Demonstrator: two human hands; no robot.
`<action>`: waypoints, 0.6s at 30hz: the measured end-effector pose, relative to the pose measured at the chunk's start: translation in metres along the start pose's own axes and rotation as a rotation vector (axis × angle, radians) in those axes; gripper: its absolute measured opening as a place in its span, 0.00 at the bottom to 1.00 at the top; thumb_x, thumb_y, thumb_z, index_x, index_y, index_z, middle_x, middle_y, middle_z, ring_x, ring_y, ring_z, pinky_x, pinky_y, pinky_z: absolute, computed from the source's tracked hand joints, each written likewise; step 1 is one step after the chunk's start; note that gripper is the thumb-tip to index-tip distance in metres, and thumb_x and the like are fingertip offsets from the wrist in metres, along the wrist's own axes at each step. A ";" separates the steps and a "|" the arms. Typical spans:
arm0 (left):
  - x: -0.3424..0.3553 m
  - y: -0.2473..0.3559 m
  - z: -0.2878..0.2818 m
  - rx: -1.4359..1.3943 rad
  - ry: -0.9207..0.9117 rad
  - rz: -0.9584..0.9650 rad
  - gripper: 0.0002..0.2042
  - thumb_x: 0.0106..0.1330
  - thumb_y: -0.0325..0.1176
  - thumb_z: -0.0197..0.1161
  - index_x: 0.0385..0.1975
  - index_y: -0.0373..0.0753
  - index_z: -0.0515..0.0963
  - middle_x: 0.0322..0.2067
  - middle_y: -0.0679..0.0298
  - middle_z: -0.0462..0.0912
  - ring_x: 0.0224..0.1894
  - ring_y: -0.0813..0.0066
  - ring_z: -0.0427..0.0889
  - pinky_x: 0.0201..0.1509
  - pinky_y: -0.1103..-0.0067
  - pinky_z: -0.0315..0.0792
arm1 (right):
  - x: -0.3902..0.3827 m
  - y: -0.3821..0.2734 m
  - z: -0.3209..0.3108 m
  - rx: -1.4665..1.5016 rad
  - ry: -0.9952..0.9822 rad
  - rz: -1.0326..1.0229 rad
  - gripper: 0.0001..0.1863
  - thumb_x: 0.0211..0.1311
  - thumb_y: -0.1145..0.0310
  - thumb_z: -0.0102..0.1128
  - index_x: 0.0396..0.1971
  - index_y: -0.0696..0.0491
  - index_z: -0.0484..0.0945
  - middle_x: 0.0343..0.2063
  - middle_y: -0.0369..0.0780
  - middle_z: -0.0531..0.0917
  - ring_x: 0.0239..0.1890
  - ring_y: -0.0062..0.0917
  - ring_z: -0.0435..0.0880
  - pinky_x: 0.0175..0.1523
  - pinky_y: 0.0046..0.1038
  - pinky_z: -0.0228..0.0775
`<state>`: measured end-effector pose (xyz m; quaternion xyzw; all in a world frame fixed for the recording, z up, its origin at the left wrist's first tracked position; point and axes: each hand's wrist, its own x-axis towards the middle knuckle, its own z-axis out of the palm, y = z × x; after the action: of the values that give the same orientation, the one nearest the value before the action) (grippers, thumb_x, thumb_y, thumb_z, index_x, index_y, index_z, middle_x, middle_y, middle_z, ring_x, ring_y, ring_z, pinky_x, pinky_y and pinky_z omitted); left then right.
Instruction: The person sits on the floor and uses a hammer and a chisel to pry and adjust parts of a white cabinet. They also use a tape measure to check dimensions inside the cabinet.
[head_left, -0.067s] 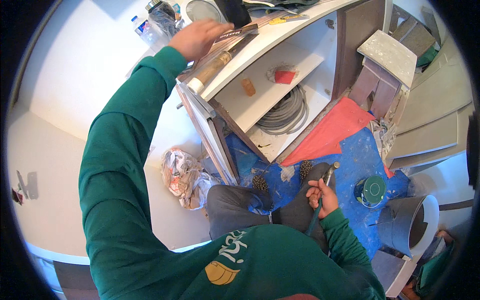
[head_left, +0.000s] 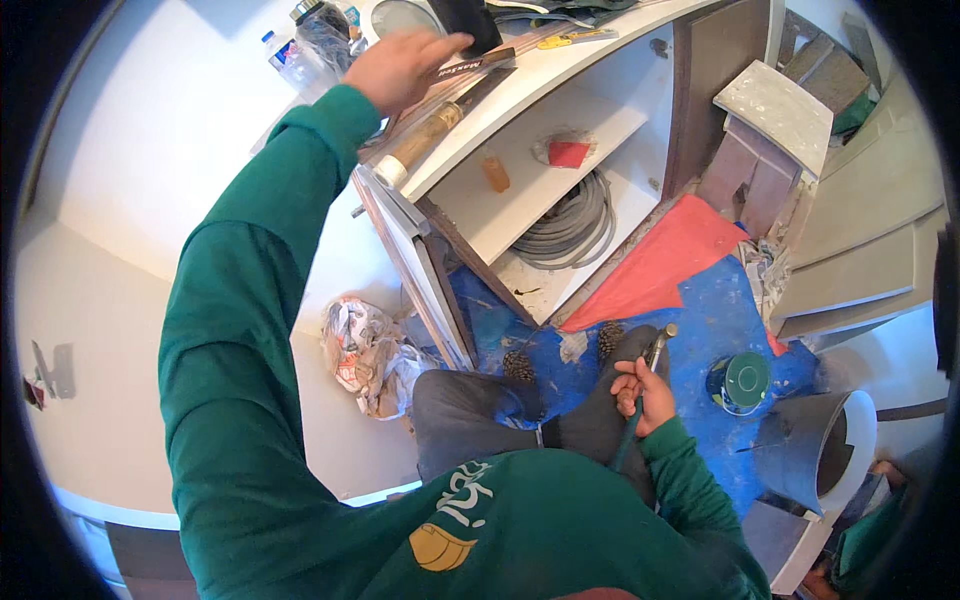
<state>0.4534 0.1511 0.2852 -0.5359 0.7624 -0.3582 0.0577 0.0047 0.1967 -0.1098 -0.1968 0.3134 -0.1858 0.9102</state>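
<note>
My left hand (head_left: 400, 65) reaches up to the white counter top (head_left: 560, 60), palm down with fingers spread, resting on long flat items (head_left: 470, 75) lying there; a tan cartridge tube (head_left: 420, 145) lies just below it. Low at my knee, my right hand (head_left: 645, 395) grips a thin metal tool with a green cord (head_left: 655, 350), its tip pointing up. I sit on a blue tarp (head_left: 720, 320) in front of an open cabinet (head_left: 540, 200).
Inside the cabinet lie a grey coiled cable (head_left: 570, 225), a red cloth (head_left: 568, 153) and a small orange object (head_left: 495, 175). A crumpled plastic bag (head_left: 365, 350) lies on the floor at left. A green reel (head_left: 745, 380), a grey bucket (head_left: 805, 450) and an orange sheet (head_left: 670, 260) lie at right.
My left hand has slid slightly right along the counter top. The right hand is still.
</note>
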 end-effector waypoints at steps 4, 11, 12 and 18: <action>0.090 0.034 0.006 -0.128 -0.082 -0.128 0.11 0.65 0.37 0.59 0.46 0.44 0.79 0.36 0.53 0.83 0.40 0.51 0.82 0.43 0.62 0.76 | 0.006 -0.007 0.000 0.036 -0.011 -0.003 0.24 0.76 0.52 0.43 0.48 0.62 0.73 0.23 0.45 0.81 0.13 0.21 0.71 0.17 0.22 0.60; 0.158 0.064 0.080 -0.096 -0.270 -0.402 0.14 0.68 0.40 0.52 0.48 0.44 0.80 0.41 0.53 0.84 0.44 0.51 0.83 0.50 0.60 0.76 | 0.005 -0.005 0.000 0.053 -0.020 -0.003 0.25 0.75 0.51 0.44 0.49 0.61 0.72 0.24 0.45 0.81 0.13 0.21 0.71 0.17 0.22 0.60; 0.165 0.065 0.084 -0.101 -0.280 -0.421 0.15 0.66 0.36 0.51 0.49 0.41 0.79 0.43 0.52 0.84 0.45 0.52 0.83 0.52 0.60 0.76 | 0.006 -0.005 -0.002 0.060 -0.019 0.000 0.25 0.75 0.51 0.44 0.49 0.61 0.72 0.24 0.45 0.81 0.13 0.21 0.70 0.17 0.22 0.60; 0.181 0.056 0.101 -0.082 -0.397 -0.458 0.11 0.64 0.30 0.53 0.40 0.36 0.82 0.40 0.48 0.84 0.43 0.52 0.83 0.47 0.61 0.75 | 0.007 -0.009 -0.006 0.042 -0.038 0.005 0.25 0.75 0.50 0.42 0.49 0.59 0.73 0.25 0.45 0.81 0.12 0.20 0.69 0.18 0.22 0.59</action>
<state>0.3814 -0.0435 0.2302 -0.7553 0.6093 -0.2191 0.1013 0.0044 0.1846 -0.1131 -0.1806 0.2924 -0.1864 0.9204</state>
